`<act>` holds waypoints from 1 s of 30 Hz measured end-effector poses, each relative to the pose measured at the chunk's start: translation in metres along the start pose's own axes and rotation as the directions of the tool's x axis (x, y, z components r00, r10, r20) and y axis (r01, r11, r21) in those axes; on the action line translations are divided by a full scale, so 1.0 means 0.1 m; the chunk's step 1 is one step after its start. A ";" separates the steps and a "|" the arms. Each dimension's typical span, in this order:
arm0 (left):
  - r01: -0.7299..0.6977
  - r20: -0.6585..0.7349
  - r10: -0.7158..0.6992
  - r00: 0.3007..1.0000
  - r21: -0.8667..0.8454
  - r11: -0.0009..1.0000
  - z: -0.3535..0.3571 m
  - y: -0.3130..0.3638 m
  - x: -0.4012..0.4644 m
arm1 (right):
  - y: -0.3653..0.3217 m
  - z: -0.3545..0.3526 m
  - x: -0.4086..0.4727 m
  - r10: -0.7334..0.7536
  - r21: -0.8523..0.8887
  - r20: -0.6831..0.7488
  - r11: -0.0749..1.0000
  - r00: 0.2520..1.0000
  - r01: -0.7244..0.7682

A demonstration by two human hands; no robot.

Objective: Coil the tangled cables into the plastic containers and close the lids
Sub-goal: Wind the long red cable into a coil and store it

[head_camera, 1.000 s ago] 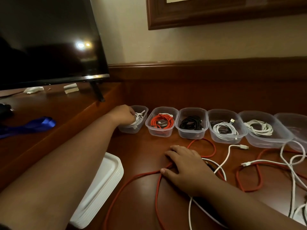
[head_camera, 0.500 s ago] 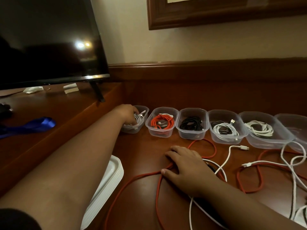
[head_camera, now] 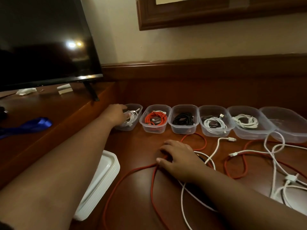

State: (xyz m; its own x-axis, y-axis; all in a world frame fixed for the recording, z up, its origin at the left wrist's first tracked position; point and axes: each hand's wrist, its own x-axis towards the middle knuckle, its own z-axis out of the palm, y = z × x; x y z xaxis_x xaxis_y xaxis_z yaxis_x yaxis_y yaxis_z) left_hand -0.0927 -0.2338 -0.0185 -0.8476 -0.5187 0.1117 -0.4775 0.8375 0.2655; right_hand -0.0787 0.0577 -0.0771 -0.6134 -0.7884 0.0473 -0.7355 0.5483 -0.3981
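Six clear plastic containers stand in a row at the back of the table. My left hand (head_camera: 116,113) reaches into the leftmost container (head_camera: 138,108), its fingers pressing on a coiled white cable (head_camera: 132,116). The others hold a red coil (head_camera: 156,120), a black coil (head_camera: 182,119), white and dark cables (head_camera: 214,124) and a white coil (head_camera: 245,121); the far-right container (head_camera: 287,125) is empty. My right hand (head_camera: 179,158) rests palm-down on a loose red cable (head_camera: 132,170). Loose white cables (head_camera: 214,149) tangle to its right.
A stack of white lids (head_camera: 103,178) lies at the table's left edge, partly under my left forearm. A raised wooden shelf (head_camera: 49,113) on the left carries a TV (head_camera: 46,39) and a blue strap (head_camera: 28,126). A wooden backboard runs behind the containers.
My left hand has pushed slightly deeper into the leftmost container onto the white cable. My right hand stays on the red cable.
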 end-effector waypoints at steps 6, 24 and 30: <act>-0.175 -0.171 0.192 0.966 0.106 0.979 -0.16 0.27 -0.67 | 0.00 -0.32 -0.08 0.179 0.523 0.017 0.837 0.984 -0.161; -0.712 0.287 0.719 0.633 -0.147 0.686 0.24 0.69 -3.05 | -0.22 -0.47 -2.27 0.267 -0.214 0.171 0.950 0.948 -0.229; -0.713 0.182 0.725 0.664 -0.138 0.688 0.07 0.80 -3.18 | -0.11 -0.39 -2.54 0.294 -0.317 0.017 0.908 0.956 -0.274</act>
State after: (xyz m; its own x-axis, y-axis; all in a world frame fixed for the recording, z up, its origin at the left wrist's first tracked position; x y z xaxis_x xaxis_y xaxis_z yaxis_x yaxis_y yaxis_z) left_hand 0.1372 -0.0005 -0.0392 -0.9515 0.2937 0.0921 0.3074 0.9221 0.2352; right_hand 0.0740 0.2629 -0.0495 -0.7975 -0.5970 -0.0877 -0.5912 0.8021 -0.0844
